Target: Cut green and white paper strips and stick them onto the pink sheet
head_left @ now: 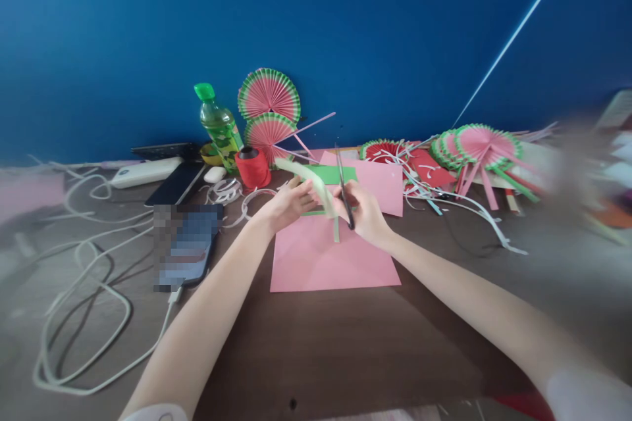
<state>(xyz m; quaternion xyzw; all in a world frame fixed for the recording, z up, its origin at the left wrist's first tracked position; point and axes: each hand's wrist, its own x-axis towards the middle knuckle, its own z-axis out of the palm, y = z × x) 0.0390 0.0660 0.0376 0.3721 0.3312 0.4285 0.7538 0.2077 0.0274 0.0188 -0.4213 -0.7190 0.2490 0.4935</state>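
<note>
My left hand (289, 202) is closed on the edge of a green paper sheet (330, 175), with a pale green cut strip (316, 187) curling over it. My right hand (363, 210) grips a pair of scissors (343, 184), blades pointing away from me along the green sheet. Both hands hover just above a pink paper sheet (328, 263) lying flat on the dark wooden table (345, 342). A second pink sheet (380, 184) lies behind, partly under the green one.
A green bottle (218, 123), a red spool (253, 168) and two watermelon paper fans (269, 95) stand by the blue wall. More fans (474, 145) and paper strips lie at the right. A phone (185, 247) and white cables (83, 316) lie at the left.
</note>
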